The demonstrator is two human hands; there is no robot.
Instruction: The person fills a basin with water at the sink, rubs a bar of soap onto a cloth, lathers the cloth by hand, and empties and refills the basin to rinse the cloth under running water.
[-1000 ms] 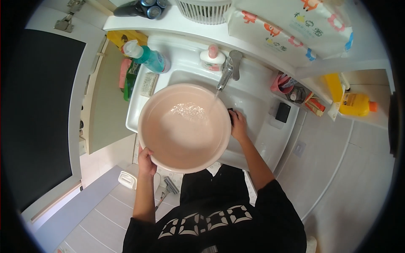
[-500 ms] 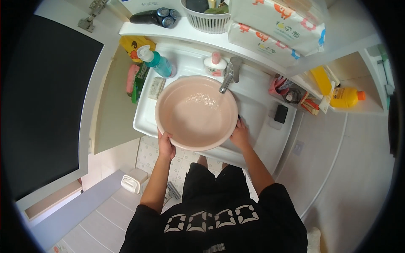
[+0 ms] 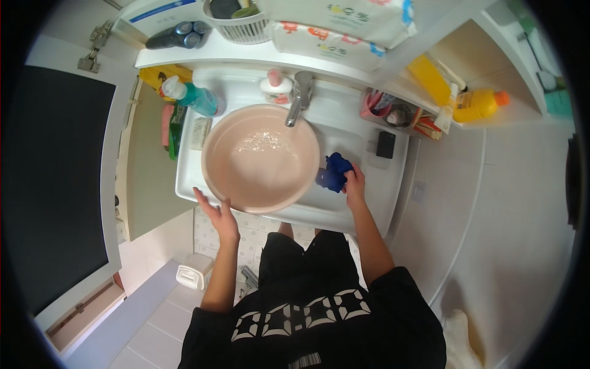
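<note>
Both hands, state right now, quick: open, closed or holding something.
Left hand: open, holding nothing, by the pink basin; whether it touches the rim cannot be told.
Right hand: closed, holding a dark blue cloth.

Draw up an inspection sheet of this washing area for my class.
Surface: glossy white sink, silver metal faucet at its back.
Job's things: round pale-pink basin with rippling water; crumpled dark-blue cloth right of it.
Clutter: teal bottle with clear pump head, white bottle with pink pump top, small black rectangular object on the right ledge.
Hands: left hand open by the basin's near rim, contact unclear; right hand grips the cloth.
Cables: nothing seen.
Surroundings: white shelf behind the sink, bearing dark electric shaver and white slotted basket.
</note>
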